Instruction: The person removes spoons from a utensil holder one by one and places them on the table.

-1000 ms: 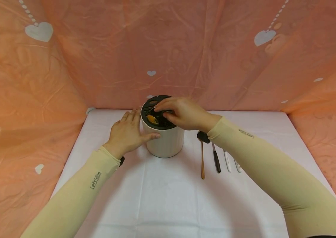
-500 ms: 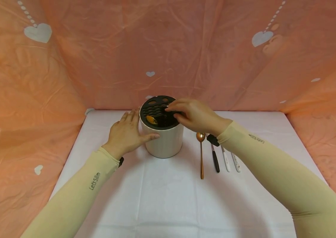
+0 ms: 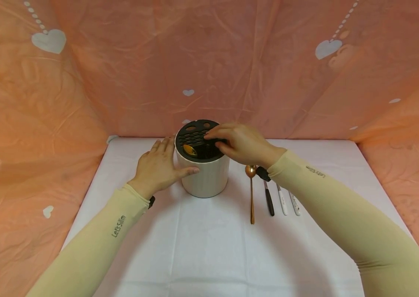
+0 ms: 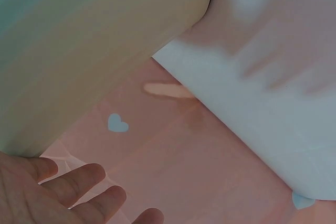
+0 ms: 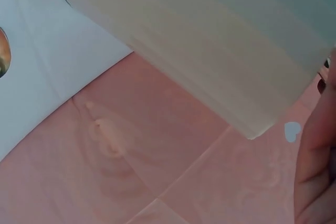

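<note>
In the head view a white ribbed cylindrical cutlery holder (image 3: 205, 179) with a black slotted lid (image 3: 191, 128) stands upright. My left hand (image 3: 157, 165) rests against its left side, fingers straight and thumb across the front. A golden spoon head (image 3: 189, 150) shows at the lid's front left. Over the lid's right part, my right hand (image 3: 241, 142) has curled fingers and pinches a shiny metal utensil. Only a coppery bit of that utensil (image 5: 322, 85) peeks out by the hand in the right wrist view; its kind is hidden. Left fingers (image 4: 79, 182) appear spread below the holder's wall.
Right of the holder lie a copper spoon (image 3: 252, 194), a black-handled utensil (image 3: 269, 202), a white-handled one (image 3: 283, 202) and a patterned-handled one (image 3: 295, 204), partly under the right forearm. The white cloth (image 3: 209, 247) meets a pink curtain (image 3: 209, 62) behind.
My right hand has moved right across the lid, from its middle to its right part, with the shiny utensil at its fingertips. The copper spoon's bowl has come into sight. My left hand stays put.
</note>
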The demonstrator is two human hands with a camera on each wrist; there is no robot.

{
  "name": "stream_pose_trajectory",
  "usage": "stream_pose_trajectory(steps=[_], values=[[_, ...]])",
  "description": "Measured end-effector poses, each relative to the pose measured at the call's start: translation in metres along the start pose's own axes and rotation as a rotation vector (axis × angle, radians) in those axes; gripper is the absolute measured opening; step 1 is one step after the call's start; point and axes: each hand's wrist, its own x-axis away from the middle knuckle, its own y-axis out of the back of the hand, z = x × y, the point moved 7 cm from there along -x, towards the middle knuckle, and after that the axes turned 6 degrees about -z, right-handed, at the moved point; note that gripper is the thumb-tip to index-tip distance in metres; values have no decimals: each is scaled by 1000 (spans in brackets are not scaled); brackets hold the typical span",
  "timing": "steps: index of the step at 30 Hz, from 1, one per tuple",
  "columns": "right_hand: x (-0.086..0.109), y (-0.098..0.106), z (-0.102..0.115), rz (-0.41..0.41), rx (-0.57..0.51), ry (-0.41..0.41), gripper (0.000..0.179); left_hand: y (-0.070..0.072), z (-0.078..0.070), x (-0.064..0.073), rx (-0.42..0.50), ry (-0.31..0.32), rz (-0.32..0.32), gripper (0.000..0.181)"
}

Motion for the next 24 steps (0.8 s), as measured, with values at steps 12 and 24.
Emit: stream_pose_trajectory(steps=[12, 24], values=[[4, -1, -3, -23, 1, -4, 31, -1, 1, 1, 0, 6, 5, 135], [3, 11, 3, -211, -45, 88, 30, -1, 1, 0, 6, 6, 11, 135]])
